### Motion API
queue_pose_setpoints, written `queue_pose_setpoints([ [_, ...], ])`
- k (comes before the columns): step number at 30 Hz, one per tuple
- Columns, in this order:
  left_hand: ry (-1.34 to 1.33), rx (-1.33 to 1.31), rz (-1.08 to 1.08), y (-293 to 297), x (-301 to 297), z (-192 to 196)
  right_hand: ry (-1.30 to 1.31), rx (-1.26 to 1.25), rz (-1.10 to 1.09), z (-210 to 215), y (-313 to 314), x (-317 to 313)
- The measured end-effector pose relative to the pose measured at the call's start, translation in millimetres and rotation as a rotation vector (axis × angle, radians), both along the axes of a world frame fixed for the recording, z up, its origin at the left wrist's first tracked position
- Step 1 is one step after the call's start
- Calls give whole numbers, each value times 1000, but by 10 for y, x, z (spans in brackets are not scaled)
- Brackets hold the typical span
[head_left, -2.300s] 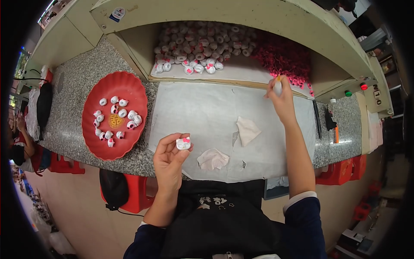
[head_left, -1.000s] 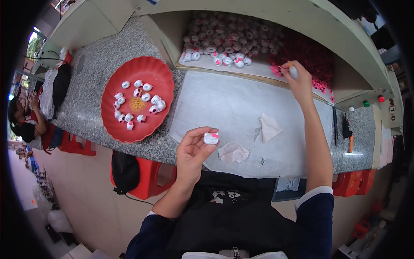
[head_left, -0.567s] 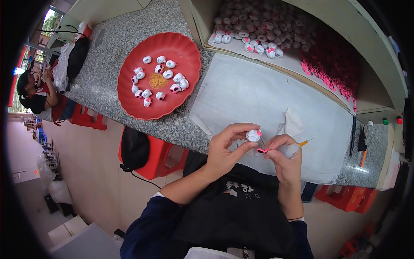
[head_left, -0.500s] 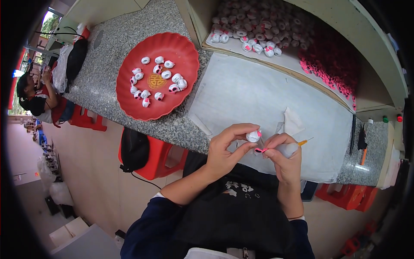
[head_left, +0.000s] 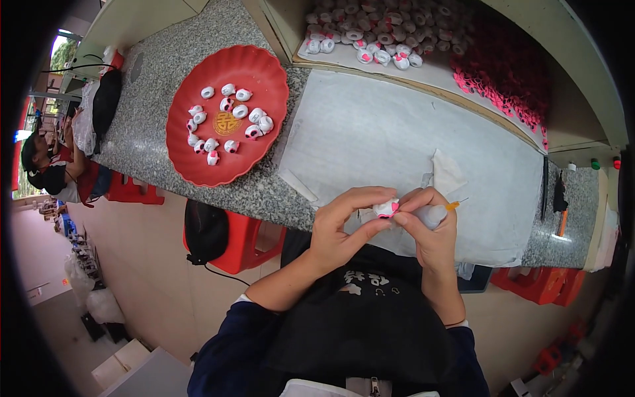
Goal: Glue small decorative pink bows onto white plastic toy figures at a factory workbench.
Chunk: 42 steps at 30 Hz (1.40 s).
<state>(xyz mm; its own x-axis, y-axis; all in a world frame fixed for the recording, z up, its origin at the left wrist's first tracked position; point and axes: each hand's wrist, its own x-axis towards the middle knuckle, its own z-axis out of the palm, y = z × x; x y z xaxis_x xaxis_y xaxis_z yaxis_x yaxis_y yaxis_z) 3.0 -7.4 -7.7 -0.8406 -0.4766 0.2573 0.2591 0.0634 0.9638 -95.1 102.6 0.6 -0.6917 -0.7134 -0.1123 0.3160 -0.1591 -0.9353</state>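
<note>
Counted: one red plate point(head_left: 266, 76) bearing sixteen white pieces point(head_left: 240, 112); two hands point(head_left: 333, 231) with one white-and-pink piece point(head_left: 385, 208) and one bottle point(head_left: 433, 217); one white heap point(head_left: 397, 26), one pink heap point(head_left: 506, 73), contents too dense to count.

Just right of centre, the toy head point(head_left: 384, 208) is white with a hot-pink patch and pink along its lower edge; the needle-tipped bottle point(head_left: 433, 216) beside it is cloudy white with an orange-yellow nozzle. At ten to eleven o'clock, a red scalloped plate point(head_left: 259, 69) bears a gold emblem. The bench point(head_left: 165, 73) is speckled grey granite, its paper sheet point(head_left: 370, 126) whitish. Hot pink colours the heap of small pieces point(head_left: 506, 83) at two o'clock. At six, the black apron point(head_left: 357, 324) has white print.
</note>
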Motion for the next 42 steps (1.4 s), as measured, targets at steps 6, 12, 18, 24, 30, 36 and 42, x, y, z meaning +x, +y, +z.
queue_pose_setpoints([
  [6, 79, 501, -110, -12, 23, 4, 66, -49, -9, 37, -8, 53],
  [12, 65, 613, -210, 1, 52, -14, 34, 17, 119, 40, 27, 69],
  [18, 14, 546, -249, -31, 38, -4, -48, -79, 145, 18, 81, 42],
  [24, -99, 722, -298, -75, 32, 92, -58, -62, 135, 23, 93, 46],
  [30, -9, 369, -166, -4, 20, 14, -75, -10, 128, 42, 79, 52],
  [36, 35, 401, -181, 34, 20, -32, -81, -24, 108, 62, 73, 62],
  [42, 20, 481, -194, 39, 22, -25, -95, -17, 141, 39, 105, 42],
])
